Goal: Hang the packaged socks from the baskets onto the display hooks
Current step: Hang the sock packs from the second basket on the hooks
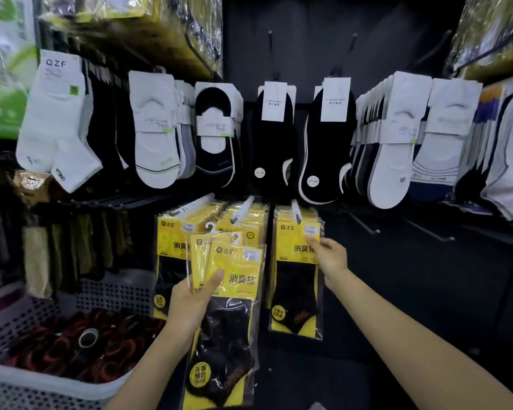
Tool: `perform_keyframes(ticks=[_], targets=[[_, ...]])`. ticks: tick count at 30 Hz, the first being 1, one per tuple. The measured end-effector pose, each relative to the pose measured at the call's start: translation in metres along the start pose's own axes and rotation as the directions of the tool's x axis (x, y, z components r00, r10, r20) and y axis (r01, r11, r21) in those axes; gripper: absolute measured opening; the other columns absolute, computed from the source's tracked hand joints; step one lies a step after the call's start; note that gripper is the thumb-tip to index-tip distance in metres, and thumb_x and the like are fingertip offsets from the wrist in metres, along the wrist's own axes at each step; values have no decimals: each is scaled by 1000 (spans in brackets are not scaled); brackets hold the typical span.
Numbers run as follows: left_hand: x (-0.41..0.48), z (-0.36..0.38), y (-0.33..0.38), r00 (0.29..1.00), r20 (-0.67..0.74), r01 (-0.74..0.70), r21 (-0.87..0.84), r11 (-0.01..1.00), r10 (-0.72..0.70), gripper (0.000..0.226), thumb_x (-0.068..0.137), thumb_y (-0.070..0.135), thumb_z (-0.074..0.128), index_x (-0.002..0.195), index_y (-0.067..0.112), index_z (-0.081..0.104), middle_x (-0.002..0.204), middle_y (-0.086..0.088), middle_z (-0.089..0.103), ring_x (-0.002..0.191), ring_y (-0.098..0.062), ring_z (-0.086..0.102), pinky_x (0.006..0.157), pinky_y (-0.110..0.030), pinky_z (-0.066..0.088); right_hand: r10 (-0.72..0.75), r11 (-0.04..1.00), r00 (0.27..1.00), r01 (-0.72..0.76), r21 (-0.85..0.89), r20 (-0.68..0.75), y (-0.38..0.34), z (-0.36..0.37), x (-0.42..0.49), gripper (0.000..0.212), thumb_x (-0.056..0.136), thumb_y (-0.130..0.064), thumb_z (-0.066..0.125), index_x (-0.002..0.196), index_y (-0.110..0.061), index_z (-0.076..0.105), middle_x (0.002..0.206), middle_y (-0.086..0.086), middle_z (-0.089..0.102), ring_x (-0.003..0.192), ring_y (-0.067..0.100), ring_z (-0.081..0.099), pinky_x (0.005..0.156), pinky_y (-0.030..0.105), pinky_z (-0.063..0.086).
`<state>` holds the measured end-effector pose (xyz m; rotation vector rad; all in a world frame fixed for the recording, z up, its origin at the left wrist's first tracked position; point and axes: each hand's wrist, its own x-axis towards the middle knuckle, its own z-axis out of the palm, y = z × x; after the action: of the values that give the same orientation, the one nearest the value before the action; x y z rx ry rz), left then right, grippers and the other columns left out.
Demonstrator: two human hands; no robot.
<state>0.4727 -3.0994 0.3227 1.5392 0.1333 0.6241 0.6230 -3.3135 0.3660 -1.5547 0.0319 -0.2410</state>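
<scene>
- a perforated white basket [46, 377] sits at the lower left, filled with dark red and black rolled items that are too blurred to name.
- above it, white ankle socks [57, 128] hang at the left end of the upper row. black and white no-show socks [274, 137] fill the rest of that row.
- the left hand [190, 306] grips a small fan of yellow sock packs [234, 279], thumb across the front one. these held packs are upright, in front of the lower display rows and overlapping the packs already hung there.
- behind them, two rows of matching yellow packs [172, 238] hang on the left and middle hooks.
- to the right, the front hanging pack [295, 285] is on the third display hook [296, 213].
- the right hand [330, 257] reaches to that pack's upper right corner, fingertips on it near the price label. i cannot tell whether it pinches the edge or only touches it.
- further right, bare hooks [427, 232] stick out from the dark panel.
</scene>
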Motion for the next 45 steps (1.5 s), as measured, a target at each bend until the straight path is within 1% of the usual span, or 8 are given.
perform_keyframes(ticks=[6,15,19,20,21,28,41,45], targets=[[-5,7,4,999,-1,43,-100,994,-43,8,80,28,73,86,30,67,75,22,72,71,10,66,66,-15,43,74,997,972,-74,7,-223,20,-9,-4,23,85,-19,71,102,-6,64,98,9,64,94,24,62,81,32,50],[-18,40,4,996,72,58,-171,984,-46,22,74,25,76,95,22,69,84,10,75,76,-5,71,56,-12,52,-36,998,880,10,57,473,6,-11,-101,24,92,-34,58,107,-18,67,99,1,74,83,11,71,64,19,55],[-23,46,9,991,114,77,-127,989,-63,35,85,49,56,96,18,69,72,-5,72,72,-19,70,69,-32,55,-54,987,910,-13,159,411,6,-22,-106,19,92,-25,59,109,-18,66,105,2,73,92,14,71,73,25,58],[-22,46,10,992,106,73,-86,994,-64,51,87,52,50,115,9,52,86,-25,48,96,-29,38,68,-34,51,-55,982,920,-21,188,388,6,-25,-105,20,93,-23,58,110,-16,66,105,3,73,93,15,71,73,25,58],[-20,44,9,994,98,45,-70,997,-38,33,87,53,48,73,24,42,72,17,51,68,-2,45,65,-28,46,-56,978,931,-22,209,362,6,-29,-103,20,94,-21,56,111,-15,65,104,3,73,91,15,71,71,24,58],[-14,29,13,991,119,-59,2,998,58,15,97,26,49,103,29,62,91,17,70,81,12,65,63,-2,45,-126,986,979,106,125,162,-6,-49,-70,17,98,-19,51,106,-16,65,107,4,71,100,16,67,88,33,53],[-2,21,2,992,125,5,-101,995,8,21,95,21,52,106,13,67,90,0,76,82,-11,72,63,-15,54,-149,989,975,147,28,165,-16,-9,-27,11,99,-18,50,101,-19,61,99,-1,68,86,9,65,65,19,51],[-2,23,0,991,130,23,-109,994,-9,21,94,22,52,105,13,67,90,-1,76,82,-12,72,65,-17,56,-42,998,996,39,46,76,-8,-5,-15,17,93,-22,60,103,-8,63,108,11,68,101,24,64,89,36,54]])
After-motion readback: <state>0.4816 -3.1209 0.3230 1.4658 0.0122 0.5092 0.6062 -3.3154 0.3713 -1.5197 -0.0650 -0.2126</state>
